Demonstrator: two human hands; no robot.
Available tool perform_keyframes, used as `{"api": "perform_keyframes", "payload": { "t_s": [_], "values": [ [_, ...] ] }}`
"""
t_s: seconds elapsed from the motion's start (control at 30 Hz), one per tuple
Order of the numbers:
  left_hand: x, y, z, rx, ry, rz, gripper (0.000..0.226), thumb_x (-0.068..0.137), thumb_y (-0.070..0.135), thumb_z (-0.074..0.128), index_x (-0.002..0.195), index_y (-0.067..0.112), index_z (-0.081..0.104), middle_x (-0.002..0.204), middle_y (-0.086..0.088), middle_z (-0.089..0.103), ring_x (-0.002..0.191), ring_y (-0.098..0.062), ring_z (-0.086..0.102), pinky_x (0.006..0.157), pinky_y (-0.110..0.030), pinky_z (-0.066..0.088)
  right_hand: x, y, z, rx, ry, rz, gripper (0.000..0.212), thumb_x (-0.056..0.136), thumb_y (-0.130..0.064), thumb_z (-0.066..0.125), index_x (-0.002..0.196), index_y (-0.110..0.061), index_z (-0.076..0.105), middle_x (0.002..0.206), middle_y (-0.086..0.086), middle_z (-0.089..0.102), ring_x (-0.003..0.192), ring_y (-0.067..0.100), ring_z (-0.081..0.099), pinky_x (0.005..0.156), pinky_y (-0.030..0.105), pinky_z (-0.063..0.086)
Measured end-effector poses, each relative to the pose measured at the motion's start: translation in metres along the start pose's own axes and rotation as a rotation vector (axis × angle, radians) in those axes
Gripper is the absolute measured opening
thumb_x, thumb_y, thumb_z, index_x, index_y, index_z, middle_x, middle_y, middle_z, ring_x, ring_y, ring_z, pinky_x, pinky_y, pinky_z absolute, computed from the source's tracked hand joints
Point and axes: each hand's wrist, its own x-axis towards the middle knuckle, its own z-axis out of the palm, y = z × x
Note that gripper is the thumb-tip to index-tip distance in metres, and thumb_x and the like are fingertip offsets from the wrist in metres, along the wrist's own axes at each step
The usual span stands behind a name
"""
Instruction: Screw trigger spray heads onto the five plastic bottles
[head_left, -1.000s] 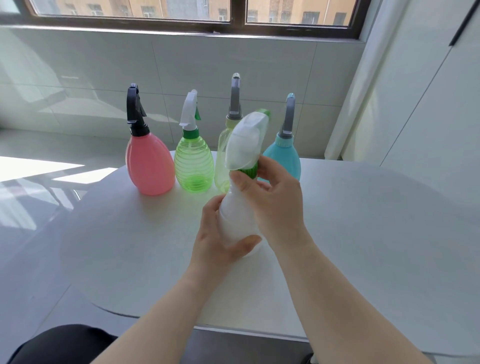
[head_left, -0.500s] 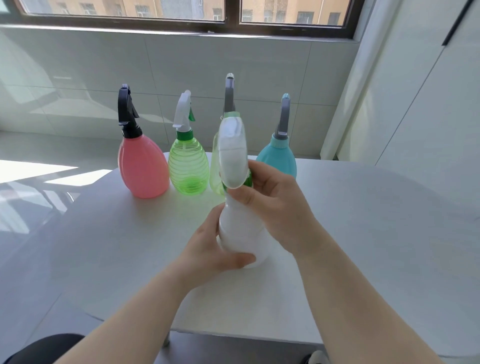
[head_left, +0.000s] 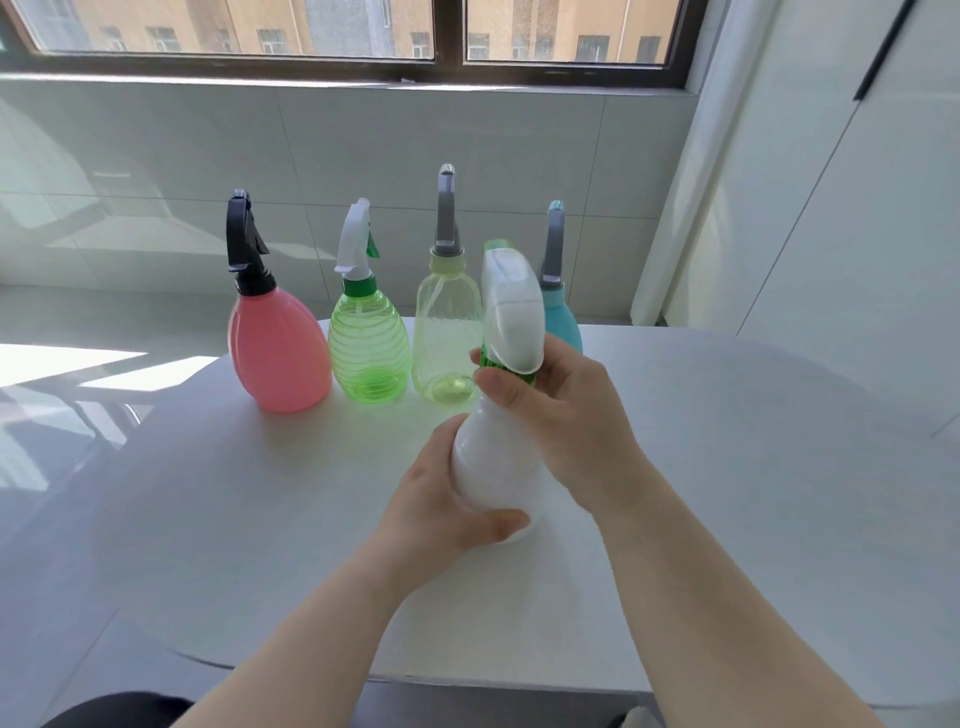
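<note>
One white bottle (head_left: 493, 467) near centre of table (head_left: 727, 467), upright, slightly tilted. Left hand (head_left: 441, 499) wrapped round its body, fingers clamped. Right hand (head_left: 561, 415) pinching green collar (head_left: 501, 371) under white spray head (head_left: 511, 312), fingers closed on it. Four capped bottles in far row: pink (head_left: 278, 348), green (head_left: 366, 345), pale yellow (head_left: 445, 332), teal (head_left: 563, 322) partly hidden.
</note>
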Motion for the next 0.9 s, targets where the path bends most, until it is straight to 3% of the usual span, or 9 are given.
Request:
{"api": "perform_keyframes", "payload": {
  "t_s": [0.2, 0.27, 0.33, 0.4, 0.47, 0.57, 0.67, 0.8, 0.9],
  "values": [
    [-0.003, -0.002, 0.004, 0.033, 0.048, 0.023, 0.068, 0.054, 0.018, 0.081, 0.091, 0.051, 0.035, 0.094, 0.026, 0.049, 0.080, 0.029, 0.042, 0.060, 0.005, 0.034, -0.002, 0.005, 0.007, -0.065, 0.114, -0.007, 0.016, 0.075, -0.019, 0.066, 0.078, -0.033, 0.058, 0.074, -0.011, 0.062, 0.075, 0.005, 0.055, 0.070, 0.018, 0.044],
    [-0.003, -0.002, 0.005, 0.028, 0.047, 0.026, 0.067, 0.054, 0.020, 0.080, 0.094, 0.050, 0.035, 0.095, 0.027, 0.048, 0.081, 0.029, 0.042, 0.061, 0.006, 0.034, -0.003, 0.003, 0.007, -0.072, 0.118, 0.005, 0.013, 0.076, -0.020, 0.065, 0.085, -0.028, 0.058, 0.077, -0.013, 0.060, 0.076, 0.008, 0.056, 0.073, 0.022, 0.044],
    [-0.002, -0.002, 0.004, 0.028, 0.022, 0.014, 0.073, 0.055, 0.021, 0.080, 0.102, 0.049, 0.031, 0.098, 0.027, 0.047, 0.086, 0.020, 0.046, 0.062, 0.007, 0.033, -0.004, 0.005, 0.009, -0.134, 0.123, 0.028, 0.023, 0.075, -0.024, 0.065, 0.095, -0.024, 0.052, 0.081, -0.013, 0.056, 0.078, 0.007, 0.053, 0.069, 0.018, 0.041],
    [0.000, -0.001, 0.003, 0.042, -0.002, -0.003, 0.085, 0.056, 0.022, 0.080, 0.114, 0.049, 0.025, 0.108, 0.025, 0.046, 0.096, 0.007, 0.046, 0.067, 0.009, 0.031, -0.007, 0.008, 0.013, -0.237, 0.134, 0.057, 0.038, 0.073, -0.026, 0.067, 0.105, -0.021, 0.046, 0.086, -0.013, 0.051, 0.083, 0.009, 0.049, 0.064, 0.015, 0.034],
    [-0.001, -0.001, 0.001, 0.067, -0.049, 0.010, 0.098, 0.056, 0.024, 0.081, 0.121, 0.053, 0.015, 0.125, 0.028, 0.034, 0.115, 0.003, 0.034, 0.078, 0.007, 0.027, -0.010, 0.009, 0.014, -0.275, 0.165, 0.065, 0.034, 0.076, -0.023, 0.064, 0.103, -0.021, 0.044, 0.081, -0.016, 0.049, 0.085, 0.012, 0.047, 0.063, 0.015, 0.030],
    [-0.007, -0.003, -0.004, 0.163, -0.107, 0.001, 0.112, 0.057, 0.033, 0.080, 0.138, 0.035, 0.003, 0.145, 0.014, 0.021, 0.127, 0.002, 0.018, 0.094, -0.005, 0.014, -0.011, 0.006, 0.006, -0.241, 0.194, 0.074, 0.029, 0.079, -0.017, 0.061, 0.103, -0.019, 0.046, 0.081, -0.015, 0.051, 0.077, 0.007, 0.049, 0.058, 0.013, 0.035],
    [-0.010, -0.009, -0.010, 0.351, -0.038, 0.005, 0.096, 0.068, 0.041, 0.071, 0.140, 0.024, 0.009, 0.150, 0.004, 0.020, 0.137, -0.011, 0.017, 0.109, -0.021, 0.011, -0.009, -0.002, -0.016, -0.242, 0.221, 0.047, 0.026, 0.079, -0.017, 0.061, 0.097, -0.026, 0.045, 0.081, -0.019, 0.051, 0.073, -0.005, 0.050, 0.059, 0.003, 0.040],
    [-0.008, -0.022, -0.013, 0.728, -0.025, -0.028, 0.065, 0.084, 0.050, 0.043, 0.139, 0.025, 0.017, 0.152, 0.004, 0.015, 0.139, -0.010, 0.012, 0.113, -0.030, 0.001, 0.001, -0.012, -0.057, -0.216, 0.337, 0.051, 0.027, 0.079, -0.018, 0.061, 0.103, -0.021, 0.049, 0.091, -0.006, 0.056, 0.079, 0.005, 0.052, 0.064, 0.018, 0.038],
    [-0.008, -0.026, -0.008, 0.829, -0.050, -0.062, 0.058, 0.087, 0.053, 0.033, 0.138, 0.029, 0.019, 0.153, 0.006, 0.012, 0.140, -0.009, 0.006, 0.114, -0.031, -0.002, 0.012, -0.015, -0.083, -0.262, 0.461, 0.022, 0.032, 0.079, -0.016, 0.060, 0.110, -0.015, 0.050, 0.099, 0.001, 0.055, 0.088, 0.018, 0.052, 0.075, 0.026, 0.036]
  ]
}}
